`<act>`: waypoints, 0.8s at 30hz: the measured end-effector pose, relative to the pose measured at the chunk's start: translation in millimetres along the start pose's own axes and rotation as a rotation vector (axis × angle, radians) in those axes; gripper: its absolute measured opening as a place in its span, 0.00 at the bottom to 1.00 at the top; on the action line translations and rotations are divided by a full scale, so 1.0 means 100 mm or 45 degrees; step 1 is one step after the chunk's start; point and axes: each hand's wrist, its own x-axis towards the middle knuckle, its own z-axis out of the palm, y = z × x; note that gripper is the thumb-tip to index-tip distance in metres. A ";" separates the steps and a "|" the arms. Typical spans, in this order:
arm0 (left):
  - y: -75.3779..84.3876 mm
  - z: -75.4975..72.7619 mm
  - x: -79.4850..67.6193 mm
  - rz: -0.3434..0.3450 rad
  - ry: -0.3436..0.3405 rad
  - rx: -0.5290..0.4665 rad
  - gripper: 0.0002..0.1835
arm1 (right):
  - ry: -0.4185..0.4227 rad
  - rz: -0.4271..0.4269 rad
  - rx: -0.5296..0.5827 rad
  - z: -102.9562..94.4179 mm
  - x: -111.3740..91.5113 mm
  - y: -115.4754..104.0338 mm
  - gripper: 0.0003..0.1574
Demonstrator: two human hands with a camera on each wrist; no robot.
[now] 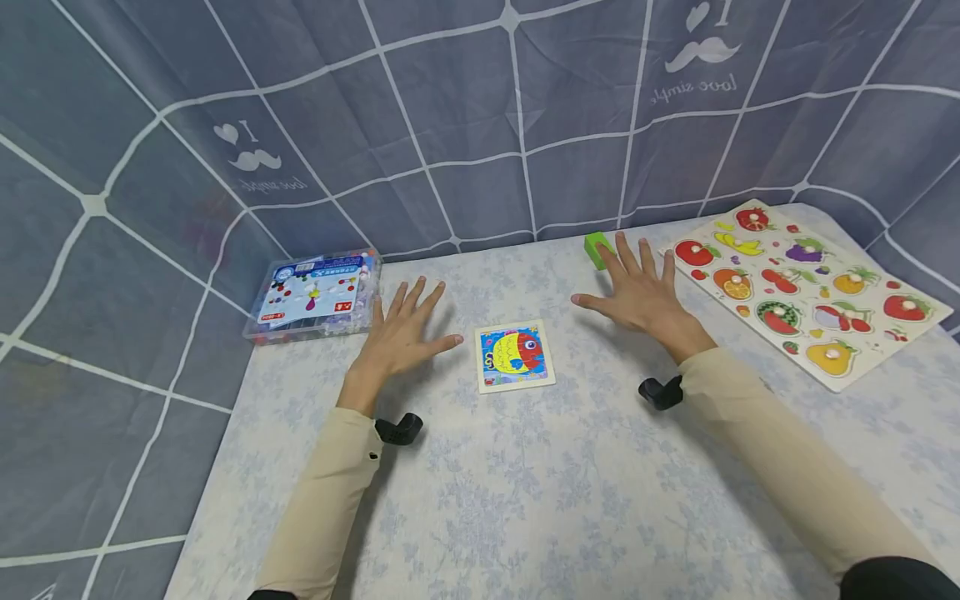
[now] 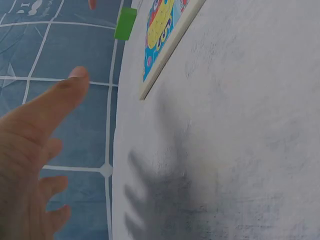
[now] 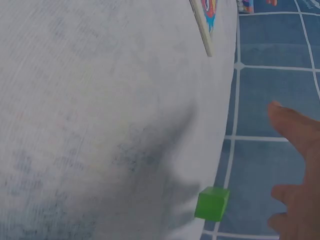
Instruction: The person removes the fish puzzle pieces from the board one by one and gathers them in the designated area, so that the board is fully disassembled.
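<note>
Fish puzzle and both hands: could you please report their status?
Left hand and right hand spread, empty. Fish puzzle flat between them, untouched. Nothing covering it; green block well apart.

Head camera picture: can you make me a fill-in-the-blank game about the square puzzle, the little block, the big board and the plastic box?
1. The square puzzle has a big picture of a ____.
2. The little block by the fingertips of the right hand is coloured ____.
3. The big board shows many kinds of ____.
4. The plastic box is nearer to the person's ____ hand.

Missing words: fish; green; fruit; left.
</note>
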 end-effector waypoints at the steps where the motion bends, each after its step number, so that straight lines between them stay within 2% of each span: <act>1: 0.01 0.01 0.00 0.031 -0.006 -0.021 0.50 | 0.004 -0.010 0.004 0.00 0.01 -0.01 0.62; 6: 0.06 0.05 -0.02 0.179 -0.071 -0.138 0.48 | 0.010 -0.042 0.005 0.00 0.04 -0.07 0.62; 13: 0.15 0.17 -0.06 0.304 -0.160 -0.275 0.42 | -0.015 -0.173 0.029 0.07 0.09 -0.21 0.57; 19: 0.21 0.23 -0.08 0.372 -0.193 -0.333 0.37 | -0.092 -0.368 0.114 0.17 0.12 -0.41 0.44; 21: 0.22 0.25 -0.09 0.380 -0.204 -0.323 0.36 | -0.145 -0.395 0.154 0.20 0.13 -0.50 0.37; 24: 0.24 0.26 -0.10 0.384 -0.218 -0.297 0.34 | -0.228 -0.367 0.191 0.25 0.14 -0.65 0.29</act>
